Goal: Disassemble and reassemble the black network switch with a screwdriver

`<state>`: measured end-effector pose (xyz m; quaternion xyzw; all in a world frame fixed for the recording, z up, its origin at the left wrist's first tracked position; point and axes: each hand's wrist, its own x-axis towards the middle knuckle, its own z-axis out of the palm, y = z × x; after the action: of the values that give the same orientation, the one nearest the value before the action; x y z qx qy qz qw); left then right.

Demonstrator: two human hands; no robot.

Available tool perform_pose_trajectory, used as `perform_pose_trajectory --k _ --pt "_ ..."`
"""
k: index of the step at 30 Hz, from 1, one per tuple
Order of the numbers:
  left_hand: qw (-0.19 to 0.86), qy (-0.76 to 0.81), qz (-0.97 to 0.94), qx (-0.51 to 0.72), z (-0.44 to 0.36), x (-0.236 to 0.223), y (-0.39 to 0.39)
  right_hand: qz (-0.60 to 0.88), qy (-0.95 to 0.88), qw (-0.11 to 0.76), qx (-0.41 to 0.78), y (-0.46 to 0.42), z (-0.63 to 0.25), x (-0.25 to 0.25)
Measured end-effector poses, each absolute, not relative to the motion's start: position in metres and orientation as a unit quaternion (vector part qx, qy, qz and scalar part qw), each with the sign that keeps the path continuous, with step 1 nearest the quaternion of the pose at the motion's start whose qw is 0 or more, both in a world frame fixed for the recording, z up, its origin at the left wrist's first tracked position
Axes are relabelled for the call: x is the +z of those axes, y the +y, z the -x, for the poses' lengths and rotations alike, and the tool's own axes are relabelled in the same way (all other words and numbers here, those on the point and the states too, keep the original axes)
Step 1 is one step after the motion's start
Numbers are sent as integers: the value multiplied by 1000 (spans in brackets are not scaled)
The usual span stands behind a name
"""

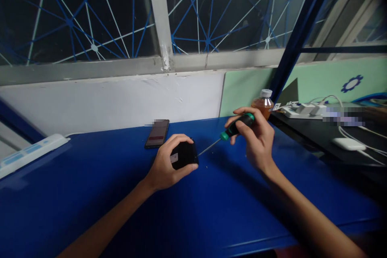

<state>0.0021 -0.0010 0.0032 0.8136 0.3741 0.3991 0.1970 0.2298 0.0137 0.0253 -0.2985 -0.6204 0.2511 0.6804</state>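
Fingers and thumb of my left hand [169, 166] are closed round a small black box-shaped device [185, 155], which has a pale label on its upper face. What kind of device it is, I cannot make out. My right hand [258, 137] grips a screwdriver [232, 129] by its black and green handle. The thin metal shaft slants down to the left, and its tip is at the right end of the black device. Whether the tip sits in a screw is too small to see. A phone [157, 133] lies just behind my left hand.
The blue table [121, 209] carries a white power strip [33, 155] at the left. A bottle of amber drink [263, 105] stands behind my right hand. On a black surface at the right are another power strip [305, 111], white cables and a white adapter [348, 144].
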Motion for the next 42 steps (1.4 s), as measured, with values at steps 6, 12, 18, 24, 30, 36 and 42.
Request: perform_pose_trajectory --k 6,12,18,24,30,36,42 --pt "197 373 -813 401 -2 3 0 383 -596 687 160 12 -230 26" --pt "194 383 -809 401 -1 3 0 306 -618 682 245 11 -229 25" --pt "191 380 -815 394 1 2 1 397 -598 678 156 10 -228 26" --pt "192 393 -811 390 1 -1 1 318 -624 666 257 16 -232 25" --pt "199 393 -811 386 0 -3 1 384 -591 685 185 11 -228 27" --pt "197 402 -809 381 1 -3 1 321 -619 669 257 14 -230 27" --pt "197 392 -817 375 1 -4 1 375 -597 679 205 13 -229 26"
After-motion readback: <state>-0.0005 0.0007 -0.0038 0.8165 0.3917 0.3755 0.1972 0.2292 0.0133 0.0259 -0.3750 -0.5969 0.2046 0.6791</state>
